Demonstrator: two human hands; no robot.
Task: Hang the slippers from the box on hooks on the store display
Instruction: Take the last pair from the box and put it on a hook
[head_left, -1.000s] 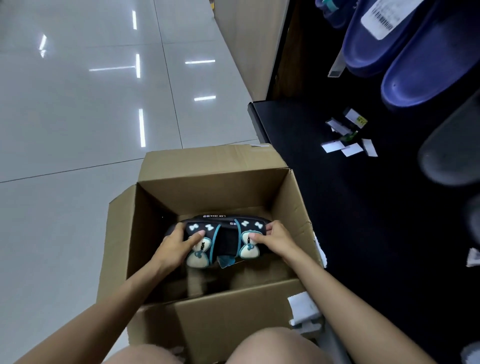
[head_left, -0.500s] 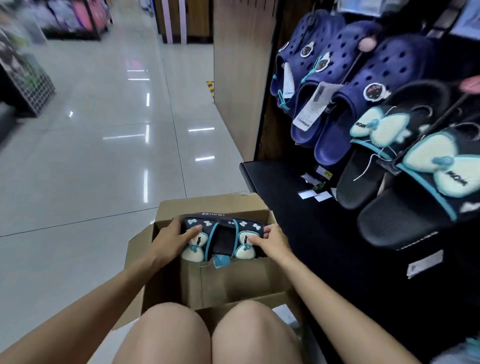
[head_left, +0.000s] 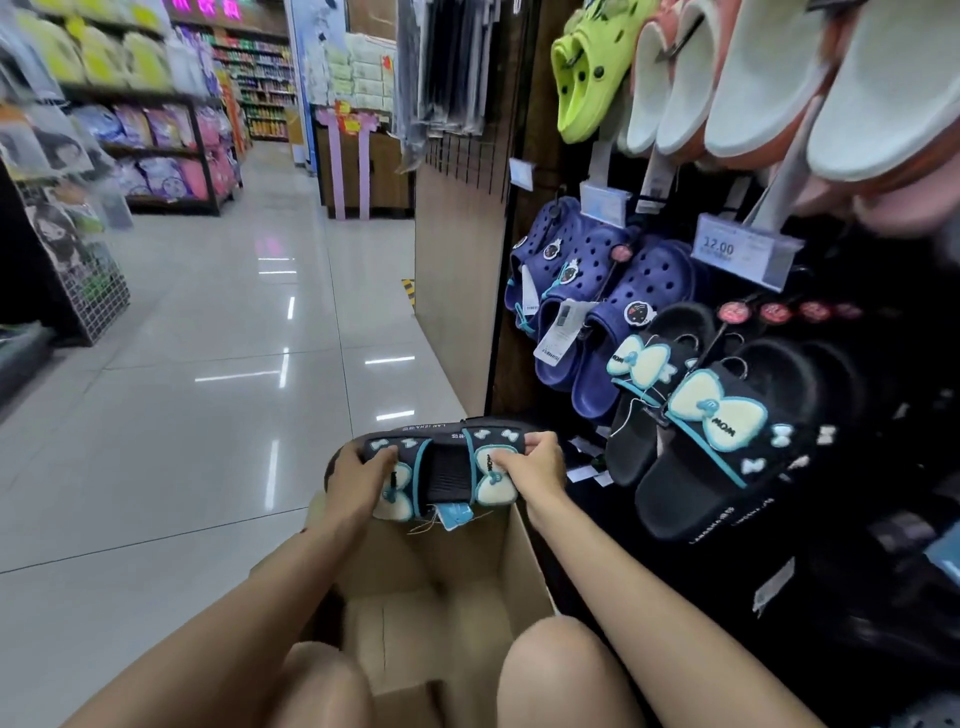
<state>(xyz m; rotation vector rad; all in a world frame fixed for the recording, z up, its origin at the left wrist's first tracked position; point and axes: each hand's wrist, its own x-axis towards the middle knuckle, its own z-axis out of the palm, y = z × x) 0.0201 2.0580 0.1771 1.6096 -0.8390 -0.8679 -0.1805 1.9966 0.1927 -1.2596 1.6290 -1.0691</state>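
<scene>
A pair of black slippers (head_left: 448, 467) with teal trim and cream bows is held sideways above the open cardboard box (head_left: 509, 566). My left hand (head_left: 357, 480) grips the pair's left end, fingers curled over the strap. My right hand (head_left: 535, 465) grips the right end by the bow. A blue tag dangles under the pair. On the display at right, matching black bow slippers (head_left: 711, 431) hang from hooks beside navy clogs (head_left: 597, 306).
Green and white clogs (head_left: 727, 83) hang higher on the display, with a price tag (head_left: 737, 249) reading 12.00 below them. A wooden end panel (head_left: 457, 291) stands left of the display. Glossy tiled floor (head_left: 208, 389) stretches left toward stocked shelves (head_left: 156, 130). My knees are at the bottom.
Both hands lifted the slipper pair up out of the box. My view rose from the box to the aisle and the hanging display.
</scene>
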